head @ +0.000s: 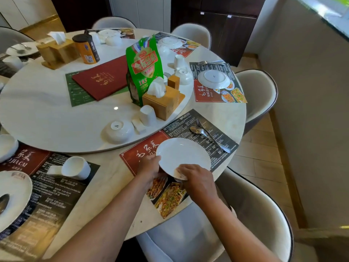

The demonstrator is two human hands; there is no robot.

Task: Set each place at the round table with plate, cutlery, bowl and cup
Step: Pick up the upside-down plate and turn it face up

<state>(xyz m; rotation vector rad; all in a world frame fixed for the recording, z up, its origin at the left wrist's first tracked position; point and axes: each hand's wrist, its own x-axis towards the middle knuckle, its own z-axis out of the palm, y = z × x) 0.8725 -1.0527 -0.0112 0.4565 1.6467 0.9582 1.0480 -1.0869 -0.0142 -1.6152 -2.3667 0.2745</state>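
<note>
- I count five white plates: (184, 155), (213, 79), (172, 43), (13, 197), (20, 49).
- Two tissue boxes: (162, 103), (56, 51).
- Two inverted bowls on the turntable: (119, 129), (184, 75).
- One green snack bag (144, 69).
- One red menu (102, 78).

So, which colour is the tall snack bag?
Green, with a red label; the head view shows the snack bag.

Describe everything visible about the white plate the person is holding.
The plate is round, plain glossy white, ceramic by its look, and empty. It sits face up, slightly tilted, over the red-and-black placemat at the near table edge. The left hand grips its left rim; the right hand holds its near rim. A spoon and fork lie apart on the mat beyond.
</note>
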